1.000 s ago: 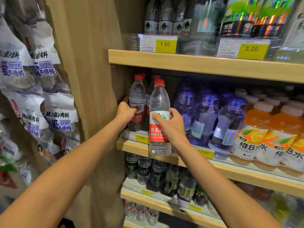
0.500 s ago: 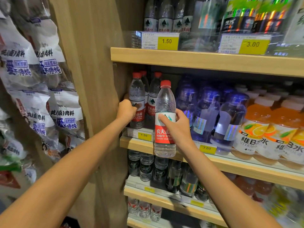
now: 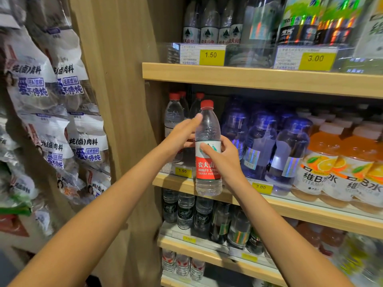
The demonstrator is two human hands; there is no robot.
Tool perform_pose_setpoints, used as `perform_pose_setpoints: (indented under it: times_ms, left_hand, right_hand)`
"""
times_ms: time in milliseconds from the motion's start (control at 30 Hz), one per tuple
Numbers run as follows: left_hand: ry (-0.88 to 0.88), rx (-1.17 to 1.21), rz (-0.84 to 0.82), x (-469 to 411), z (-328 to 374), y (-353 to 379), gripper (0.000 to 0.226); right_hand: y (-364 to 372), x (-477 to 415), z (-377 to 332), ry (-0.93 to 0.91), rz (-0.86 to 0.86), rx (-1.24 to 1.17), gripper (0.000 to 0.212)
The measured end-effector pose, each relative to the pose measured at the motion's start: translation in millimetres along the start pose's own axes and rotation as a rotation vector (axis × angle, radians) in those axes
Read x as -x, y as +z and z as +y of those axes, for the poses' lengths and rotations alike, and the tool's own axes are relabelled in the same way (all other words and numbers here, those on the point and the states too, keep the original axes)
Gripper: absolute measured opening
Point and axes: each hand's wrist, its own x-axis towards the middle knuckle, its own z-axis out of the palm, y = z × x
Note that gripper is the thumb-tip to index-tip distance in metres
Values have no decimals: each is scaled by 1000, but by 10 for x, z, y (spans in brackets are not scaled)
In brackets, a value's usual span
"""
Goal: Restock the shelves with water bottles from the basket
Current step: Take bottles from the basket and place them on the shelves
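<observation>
**Water bottle held upright in front of the middle shelf**

The water bottle [image 3: 208, 150], clear with a red cap and red-and-white label, sits at the centre of the frame, its base level with the front edge of the middle shelf [image 3: 310, 214]. The right hand [image 3: 224, 160] is wrapped around its label, thumb across the front, fingers closed behind. The left hand [image 3: 182, 135] is loosely spread, fingers extended; one fingertip reaches the bottle's shoulder, and nothing is gripped in it. Just behind, at the shelf's left end, stand red-capped bottles [image 3: 173, 125] above a yellow 1.50 price tag [image 3: 182, 171]. Right of them are blue bottles [image 3: 288, 154], then orange drinks [image 3: 323, 162]. Snack bags [image 3: 41, 83] hang at the frame's left.
</observation>
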Motion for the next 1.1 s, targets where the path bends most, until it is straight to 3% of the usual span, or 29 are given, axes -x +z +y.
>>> perform_pose_setpoints:
  times_ms: [67, 167, 367, 600, 733, 833, 933, 1100]
  left_hand:
    - [9, -79, -53, -22, 44, -54, 46]
    - [53, -82, 18, -77, 71, -70, 37]
    - [113, -5, 136, -173, 143, -98, 48]
    - [222, -89, 220, -288, 248, -187, 29]
    - [252, -82, 134, -318, 149, -243, 45]
    - [207, -69, 113, -304, -10, -316, 50]
    - [105, -89, 155, -244, -145, -308, 36]
    - [-32, -125, 169, -284, -333, -278, 15]
  right_hand:
    - [12, -21, -25, -16, -26, -1, 24]
    - [56, -95, -46, -6, -43, 25, 24]
    - [145, -257, -140, 30, -43, 113, 36]
    - [231, -389, -125, 24, -13, 526, 55]
    - [324, -465, -69, 52, 73, 474, 59]
    - [376, -486, -16, 84, 115, 453, 53]
    - [411, -516, 71, 110, 138, 440, 49]
    - [487, -551, 322, 128, 125, 438, 59]
